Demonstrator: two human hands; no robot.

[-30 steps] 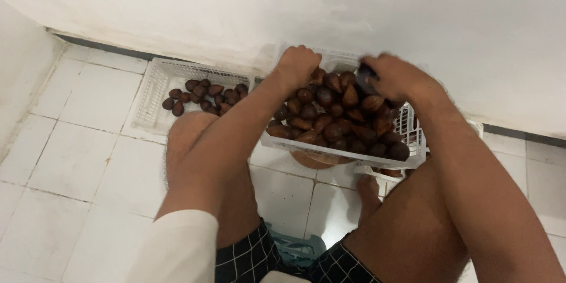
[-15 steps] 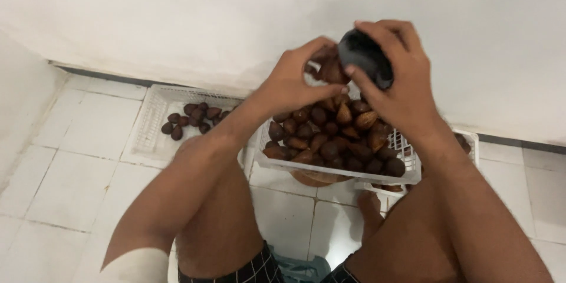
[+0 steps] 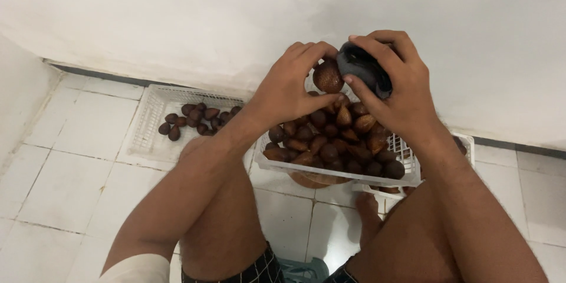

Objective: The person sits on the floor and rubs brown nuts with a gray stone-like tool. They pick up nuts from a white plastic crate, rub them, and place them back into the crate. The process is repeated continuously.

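Note:
My left hand holds a brown scaly fruit up above a white slotted basket. My right hand grips a dark rounded brush-like object pressed against that fruit. The basket is heaped with several brown scaly fruits and sits between my knees, propped on something beneath it. Both hands meet over the basket's far side, close to the white wall.
A second white slotted basket lies on the tiled floor to the left and holds several of the same fruits. A white wall runs along the back. My bare foot rests on the tiles under the nearer basket.
Both hands rose out of the fruit pile. My left hand now holds one fruit up, and my right hand has brought the dark object against it.

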